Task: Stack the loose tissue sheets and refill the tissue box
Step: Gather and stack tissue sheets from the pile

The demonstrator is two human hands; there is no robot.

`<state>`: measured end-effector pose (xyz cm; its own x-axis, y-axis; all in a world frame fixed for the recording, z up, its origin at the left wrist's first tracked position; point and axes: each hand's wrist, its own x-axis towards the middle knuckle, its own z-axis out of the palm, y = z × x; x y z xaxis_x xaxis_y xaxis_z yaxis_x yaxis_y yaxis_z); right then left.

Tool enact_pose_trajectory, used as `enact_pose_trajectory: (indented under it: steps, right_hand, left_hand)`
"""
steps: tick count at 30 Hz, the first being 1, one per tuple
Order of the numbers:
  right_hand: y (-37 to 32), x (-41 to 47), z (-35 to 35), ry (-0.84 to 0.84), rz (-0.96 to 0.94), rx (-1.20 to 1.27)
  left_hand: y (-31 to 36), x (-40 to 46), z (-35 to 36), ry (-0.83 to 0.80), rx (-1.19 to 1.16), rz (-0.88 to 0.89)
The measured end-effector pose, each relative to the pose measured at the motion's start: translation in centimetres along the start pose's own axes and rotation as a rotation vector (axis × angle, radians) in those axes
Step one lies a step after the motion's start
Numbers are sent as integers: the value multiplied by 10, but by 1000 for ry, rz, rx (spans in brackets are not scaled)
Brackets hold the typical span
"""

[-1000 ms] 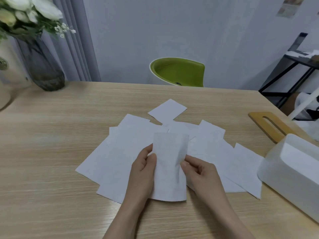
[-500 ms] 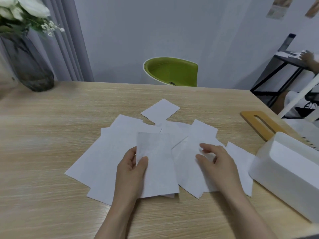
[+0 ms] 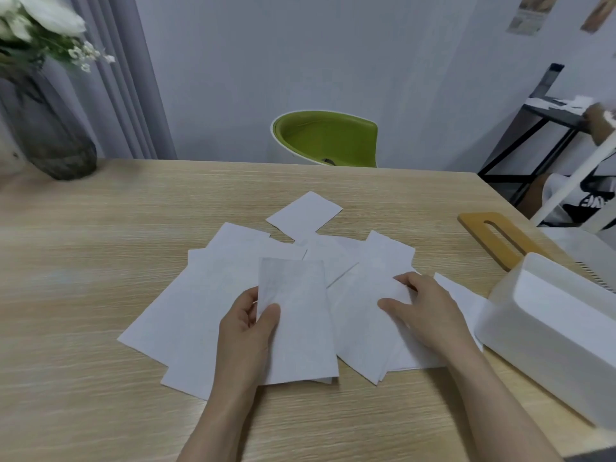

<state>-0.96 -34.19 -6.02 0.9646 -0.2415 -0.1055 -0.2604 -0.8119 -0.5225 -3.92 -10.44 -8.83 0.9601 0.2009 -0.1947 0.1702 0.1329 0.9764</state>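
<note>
1. Head view, nearest: the left hand (image 3: 246, 331) rises from the bottom edge, its grip closed on a folded tissue sheet (image 3: 296, 325), thumb on the top face near the sheet's left edge, fingers behind it.
2. That held sheet stands lengthwise away from the person, its lower end over the loose sheets below.
3. The right hand (image 3: 430, 315) lies palm down to the right of the held sheet, fingers gently bent and spread, their tips pressing on a loose tissue sheet (image 3: 360, 328) on the desk (image 3: 100, 295); its grip clasps nothing that I can see.
4. The two hands are apart, with the held sheet's right edge and a strip of loose sheet between them.
5. Under and around both hands, the scattered tissue sheets (image 3: 200, 311) fan out, overlapping, flat on the desk.
6. Just right of the right hand, the white tissue box (image 3: 553, 338) sits at the desk's right edge, open side up, touching the rightmost sheet's corner.
7. Beyond the box lies its wooden lid (image 3: 496, 238) with a slot, flat on the desk.
8. Farther out, one small square tissue sheet (image 3: 305, 213) lies at the fan's far end.
9. At the far left corner stands a dark glass vase (image 3: 50, 135) with white flowers (image 3: 40, 25).
10. Behind the desk, a green chair (image 3: 326, 138) faces the wall.
</note>
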Motion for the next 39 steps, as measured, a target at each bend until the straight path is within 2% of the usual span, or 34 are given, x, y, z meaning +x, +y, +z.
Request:
enact_pose_trajectory:
  steps: [5, 8, 14, 19, 22, 26, 32, 34, 36, 39]
  right_hand:
    - [4, -7, -8, 148, 37, 143]
    - [8, -18, -14, 165, 104, 435]
    - [22, -54, -9, 254, 397, 968]
    - [15, -83, -1, 260, 502, 1288]
    - [5, -92, 6, 214, 510, 1367]
    - [-2, -97, 19, 126, 477, 1253]
    - [-3, -102, 6, -53, 346, 829]
    - [3, -101, -2, -23, 256, 553]
    - [7, -96, -10, 92, 206, 264]
    - [5, -78, -18, 227, 111, 99]
  left_hand:
    - [1, -1, 0, 4, -10, -2]
    - [1, -1, 0, 9, -5, 1]
    - [2, -1, 0, 9, -6, 3]
    - [2, -2, 1, 1, -1, 5]
    - [2, -2, 0, -4, 9, 12]
    - [0, -3, -1, -10, 9, 10]
    - [0, -2, -1, -7, 12, 8]
    - [0, -2, 0, -6, 12, 9]
    - [1, -2, 0, -5, 12, 7]
    - [2, -3, 0, -4, 23, 3]
